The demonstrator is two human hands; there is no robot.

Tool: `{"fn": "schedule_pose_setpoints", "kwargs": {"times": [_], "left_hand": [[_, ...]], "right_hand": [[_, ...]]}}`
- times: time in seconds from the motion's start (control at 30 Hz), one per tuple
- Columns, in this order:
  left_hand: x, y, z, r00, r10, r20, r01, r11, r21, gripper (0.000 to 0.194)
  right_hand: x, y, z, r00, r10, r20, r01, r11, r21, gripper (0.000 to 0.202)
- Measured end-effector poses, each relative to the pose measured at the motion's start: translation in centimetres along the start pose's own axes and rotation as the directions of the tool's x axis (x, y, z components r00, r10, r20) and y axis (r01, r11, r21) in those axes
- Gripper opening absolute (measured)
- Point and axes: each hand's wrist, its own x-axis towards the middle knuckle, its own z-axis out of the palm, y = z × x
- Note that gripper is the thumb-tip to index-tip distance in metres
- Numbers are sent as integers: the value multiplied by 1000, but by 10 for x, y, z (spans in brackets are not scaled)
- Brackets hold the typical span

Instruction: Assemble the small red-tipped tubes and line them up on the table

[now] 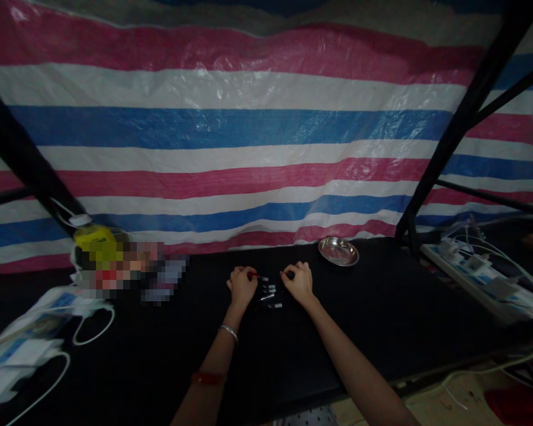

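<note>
My left hand (243,286), with a silver bangle and a red band on its arm, is closed on a thin red item (259,276) with a pale tip that points right. Between my hands, several small dark pieces with silvery ends (270,290) lie on the black table (266,349). My right hand (299,281) is just right of them, thumb and forefinger pinched together. A small dark thing seems to be at its fingertips, too dim to make out.
A round metal dish (338,251) sits near the table's back edge, right of my hands. Power strips with white cables (31,343) lie at the left, and another strip (484,275) at the right. A yellow item (98,241) stands back left. Striped sheeting (249,127) hangs behind.
</note>
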Motion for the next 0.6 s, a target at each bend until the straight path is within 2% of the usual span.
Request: {"fn": "schedule_pose_setpoints", "kwargs": {"times": [0.13, 0.33, 0.43, 0.53, 0.6], "left_hand": [[1, -1, 0, 999, 34, 20, -34, 999, 4, 22], [-1, 4, -7, 995, 90, 54, -90, 996, -6, 25], [-1, 4, -7, 993, 105, 48, -104, 994, -24, 26], [2, -1, -4, 997, 76, 6, -74, 980, -182, 25], [7, -5, 0, 999, -36, -40, 14, 887, -461, 23]], "right_hand": [[0, -1, 0, 999, 35, 0, -35, 999, -40, 15], [0, -5, -6, 989, 146, 34, -141, 983, -114, 36], [1, -10, -12, 980, 195, 48, -185, 971, -152, 40], [0, -16, -16, 978, 199, 61, -186, 968, -168, 40], [-1, -19, -17, 979, 195, 60, -181, 966, -183, 41]]}}
